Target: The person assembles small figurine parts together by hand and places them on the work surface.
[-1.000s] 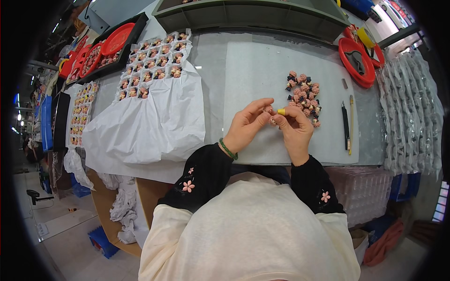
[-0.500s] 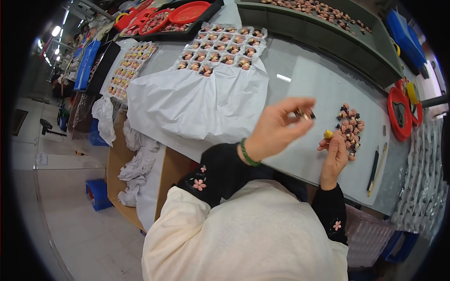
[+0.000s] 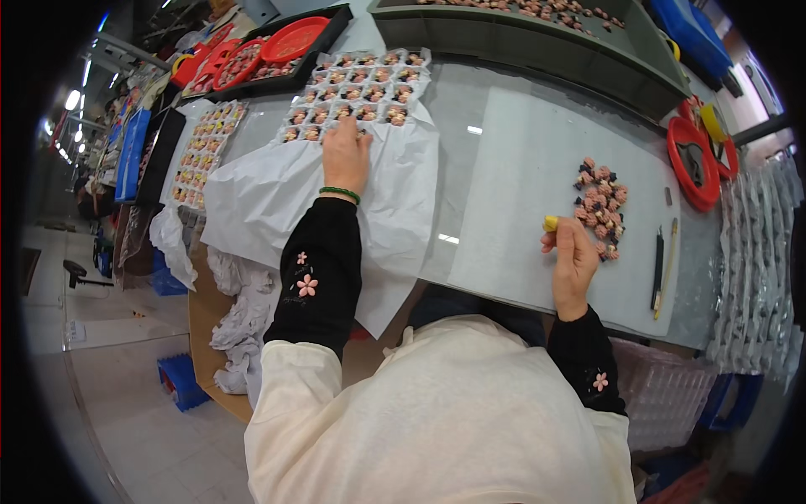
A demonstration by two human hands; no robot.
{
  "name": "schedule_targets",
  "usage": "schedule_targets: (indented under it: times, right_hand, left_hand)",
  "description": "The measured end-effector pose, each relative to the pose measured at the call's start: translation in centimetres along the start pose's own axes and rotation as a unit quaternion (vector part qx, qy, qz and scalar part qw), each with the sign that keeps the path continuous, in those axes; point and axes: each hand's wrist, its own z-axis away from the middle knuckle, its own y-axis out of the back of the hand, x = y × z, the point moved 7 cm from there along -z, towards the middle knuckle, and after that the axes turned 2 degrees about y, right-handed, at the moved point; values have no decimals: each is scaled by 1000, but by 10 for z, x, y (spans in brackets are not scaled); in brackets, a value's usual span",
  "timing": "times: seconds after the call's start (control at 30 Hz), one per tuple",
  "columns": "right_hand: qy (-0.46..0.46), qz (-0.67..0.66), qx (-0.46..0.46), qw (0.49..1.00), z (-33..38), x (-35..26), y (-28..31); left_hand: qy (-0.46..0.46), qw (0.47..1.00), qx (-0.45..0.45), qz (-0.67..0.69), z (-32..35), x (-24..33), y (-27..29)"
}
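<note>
Head view: two white compartment trays of small pink-and-dark pieces lie on the left, one large tray [image 3: 391, 97] beyond the left hand and one narrower tray [image 3: 241, 118] farther left. One loose heap of pieces [image 3: 598, 204] rests on one pale sheet [image 3: 520, 168] on the grey surface [image 3: 457, 92]; they overlap too much to count. Right of the heap lie one black pen-like tool [image 3: 658, 269], one slim yellowish stick [image 3: 669, 269] and one small grey block [image 3: 668, 196]. One grey-green bin [image 3: 520, 55] with more pieces stands behind.

The two hands are well apart. The left hand [image 3: 346, 160] reaches over white paper [image 3: 395, 202] to the large tray's near row, fingers curled down; its fingertips are hidden, so what it grips cannot be told. The right hand [image 3: 575, 260] is half closed just beside the heap, one yellow fingertip cover [image 3: 551, 223] showing; whether it pinches anything cannot be told.
</note>
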Motion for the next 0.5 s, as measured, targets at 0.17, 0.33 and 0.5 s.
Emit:
schedule_targets:
  times: [0.17, 0.33, 0.5]
  right_hand:
    - [28, 31, -14, 999, -1, 0, 0]
    - [113, 89, -55, 988, 1, -22, -12]
    - [243, 181, -98, 948, 13, -48, -4]
  left_hand:
    - [-22, 996, -71, -55, 1, 7, -15]
    - [18, 968, -127, -215, 17, 1, -25]
    - [25, 969, -168, -180, 10, 10, -21]
